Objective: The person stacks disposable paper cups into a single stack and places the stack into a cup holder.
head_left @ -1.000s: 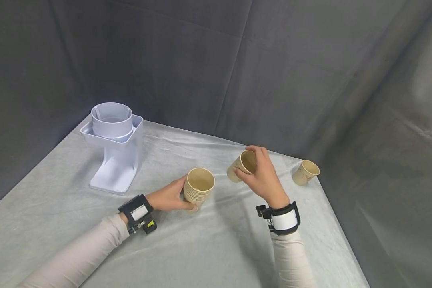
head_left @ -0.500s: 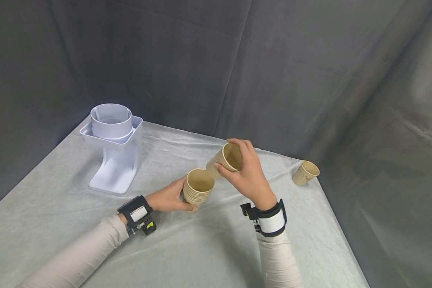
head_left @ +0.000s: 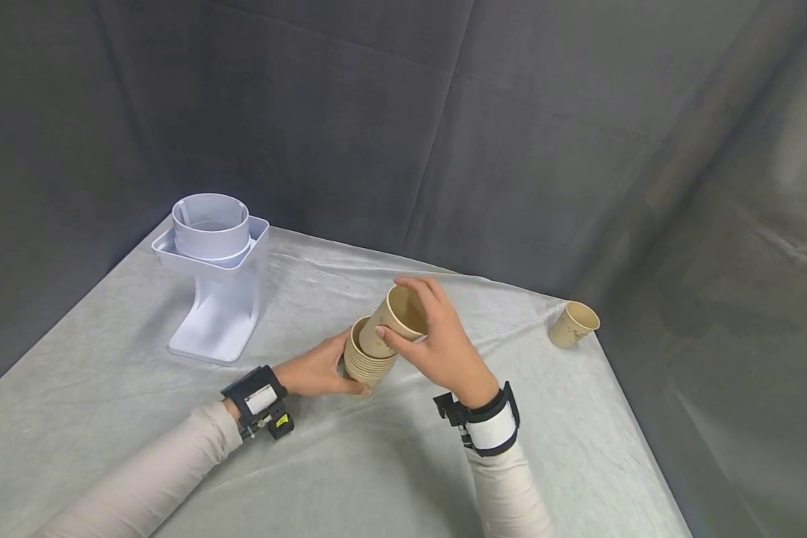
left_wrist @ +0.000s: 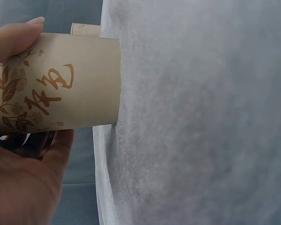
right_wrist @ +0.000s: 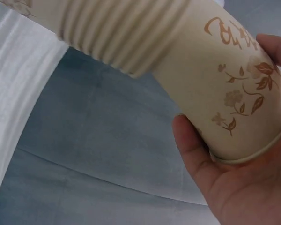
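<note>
My left hand [head_left: 316, 371] grips a stack of nested paper cups [head_left: 368, 368] near the middle of the table, thumb on the near side. The stack's mouth tilts up. My right hand [head_left: 447, 347] holds a single beige paper cup [head_left: 376, 332] by its rim end, thumb on one side and fingers on the other. This cup leans, its base inside the top of the stack. The right wrist view shows the ridged rims of the stack [right_wrist: 117, 35] around the lower end of the flower-printed cup [right_wrist: 243, 108]. Brown writing marks the stack's outer cup [left_wrist: 84, 79] in the left wrist view.
Another paper cup [head_left: 571, 326] stands at the table's right edge, near the grey curtain [head_left: 699, 359]. A white plastic stand [head_left: 215, 329] with a round holder [head_left: 211, 232] on top is at the back left. A pale cloth covers the table [head_left: 296, 478].
My right hand has carried its cup leftward, over to the stack, and lowered its base into the stack's mouth. The left hand and the stack have stayed in place.
</note>
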{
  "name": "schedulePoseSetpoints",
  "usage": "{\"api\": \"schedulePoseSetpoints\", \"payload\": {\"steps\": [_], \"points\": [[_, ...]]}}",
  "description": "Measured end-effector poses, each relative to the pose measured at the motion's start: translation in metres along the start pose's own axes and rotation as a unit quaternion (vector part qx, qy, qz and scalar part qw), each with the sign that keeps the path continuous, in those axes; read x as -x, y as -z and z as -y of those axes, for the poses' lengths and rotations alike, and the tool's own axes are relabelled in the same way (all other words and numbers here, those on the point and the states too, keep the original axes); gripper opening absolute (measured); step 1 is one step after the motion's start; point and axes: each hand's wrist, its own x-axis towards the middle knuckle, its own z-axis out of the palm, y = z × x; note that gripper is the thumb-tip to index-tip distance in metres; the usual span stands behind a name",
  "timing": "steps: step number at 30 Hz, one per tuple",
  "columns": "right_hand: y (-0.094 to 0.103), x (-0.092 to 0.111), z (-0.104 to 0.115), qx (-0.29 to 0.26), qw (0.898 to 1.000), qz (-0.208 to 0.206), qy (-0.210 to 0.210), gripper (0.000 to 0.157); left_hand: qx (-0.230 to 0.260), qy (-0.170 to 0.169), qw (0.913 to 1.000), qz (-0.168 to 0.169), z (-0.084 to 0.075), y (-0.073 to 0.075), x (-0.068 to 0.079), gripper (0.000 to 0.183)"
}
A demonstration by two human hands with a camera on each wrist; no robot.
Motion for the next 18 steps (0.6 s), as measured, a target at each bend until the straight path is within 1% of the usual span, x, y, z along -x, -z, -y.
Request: {"api": "schedulePoseSetpoints", "payload": {"steps": [4, 6, 10, 12, 14, 18], "points": [[-0.009, 0.003, -0.013, 0.008, 1.000, 0.016, 0.000, 0.062, -0.004, -0.002, 1.0000, 0.001, -0.002, 0.000, 0.001, 0.089], [-0.013, 0.004, -0.018, 0.014, 1.000, 0.019, 0.008, 0.063, 0.001, -0.001, 1.0000, 0.001, -0.011, 0.002, 0.001, 0.087], [-0.021, 0.004, -0.020, 0.023, 0.999, 0.027, 0.026, 0.065, 0.005, 0.011, 0.9999, 0.006, -0.035, 0.006, 0.004, 0.082], [-0.025, 0.005, -0.020, 0.029, 0.999, 0.034, 0.029, 0.065, 0.008, 0.012, 0.9999, 0.010, -0.040, 0.008, 0.005, 0.081], [-0.028, 0.005, -0.020, 0.036, 0.998, 0.045, 0.028, 0.065, 0.011, 0.007, 0.9999, 0.009, -0.032, 0.006, 0.004, 0.082], [-0.036, 0.007, -0.022, 0.051, 0.996, 0.077, 0.019, 0.061, 0.012, 0.004, 0.9999, 0.010, -0.010, 0.002, 0.002, 0.084]]}}
